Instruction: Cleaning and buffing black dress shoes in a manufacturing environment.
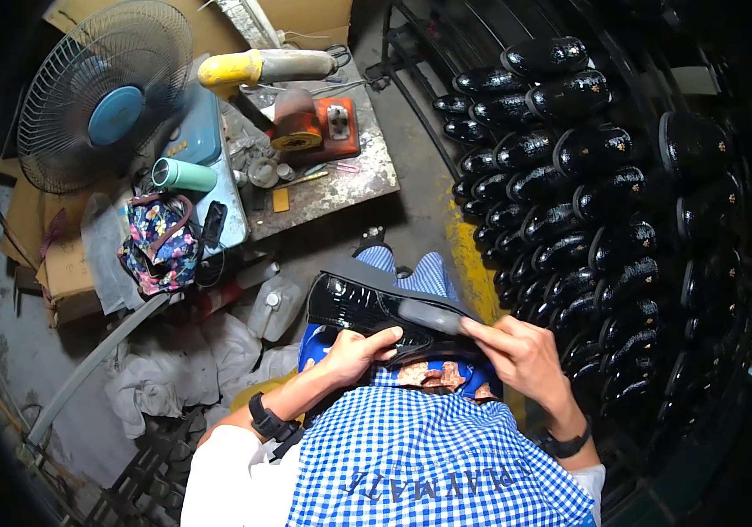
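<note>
A glossy black shoe (345, 303) with a dark grey sole lies across my lap. My left hand (360, 356) grips its near edge, thumb on top and fingers curled beneath. My right hand (521, 358) pinches one end of a flat greyish piece (429, 316), smeared by motion, whose exact kind I cannot make out. That piece lies over the shoe's upper, right of my left thumb. Below the shoe spreads my blue-and-white checked apron (429, 448).
On the right stands a rack with many rows of shiny black shoes (600, 149). Ahead-left, a worn table (367, 180) bears an orange machine (345, 127). Left are a fan (117, 114), mint-green bottle (184, 174), floral bag (158, 246), white jug (276, 307) and white sacks (165, 378).
</note>
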Available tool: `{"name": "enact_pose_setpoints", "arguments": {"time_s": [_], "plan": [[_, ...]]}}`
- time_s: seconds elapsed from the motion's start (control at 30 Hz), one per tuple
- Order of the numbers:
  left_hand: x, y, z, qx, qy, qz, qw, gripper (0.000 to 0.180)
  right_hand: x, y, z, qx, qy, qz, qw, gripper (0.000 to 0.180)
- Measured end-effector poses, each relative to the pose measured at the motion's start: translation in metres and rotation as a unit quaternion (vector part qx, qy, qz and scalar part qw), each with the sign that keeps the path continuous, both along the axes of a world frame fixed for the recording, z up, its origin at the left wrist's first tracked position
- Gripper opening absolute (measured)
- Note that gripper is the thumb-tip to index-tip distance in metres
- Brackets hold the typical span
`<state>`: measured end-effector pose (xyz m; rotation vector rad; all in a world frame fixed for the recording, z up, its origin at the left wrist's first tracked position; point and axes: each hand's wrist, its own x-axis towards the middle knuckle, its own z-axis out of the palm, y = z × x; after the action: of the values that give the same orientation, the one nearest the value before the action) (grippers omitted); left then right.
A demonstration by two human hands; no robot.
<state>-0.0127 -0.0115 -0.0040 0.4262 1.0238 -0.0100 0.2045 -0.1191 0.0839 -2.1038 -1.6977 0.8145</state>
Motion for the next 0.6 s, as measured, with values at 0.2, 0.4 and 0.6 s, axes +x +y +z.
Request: {"name": "enact_pose_setpoints", "arguments": {"time_s": [0.2, 0.4, 0.6], "plan": [[-0.004, -0.001, -0.006, 0.001, -0.081, 0.026, 0.996, 0.011, 0.005, -0.003, -0.004, -0.006, 0.033, -0.024, 0.999, 0.027], [0.002, -0.003, -0.005, 0.025, -0.020, -0.036, 0.999, 0.014, -0.012, 0.011, -0.011, 0.018, 0.049, -0.033, 0.998, 0.027], [0.006, -0.003, 0.002, 0.031, -0.012, -0.041, 0.999, 0.013, -0.003, -0.002, -0.007, -0.022, 0.068, -0.031, 0.997, 0.029]]}}
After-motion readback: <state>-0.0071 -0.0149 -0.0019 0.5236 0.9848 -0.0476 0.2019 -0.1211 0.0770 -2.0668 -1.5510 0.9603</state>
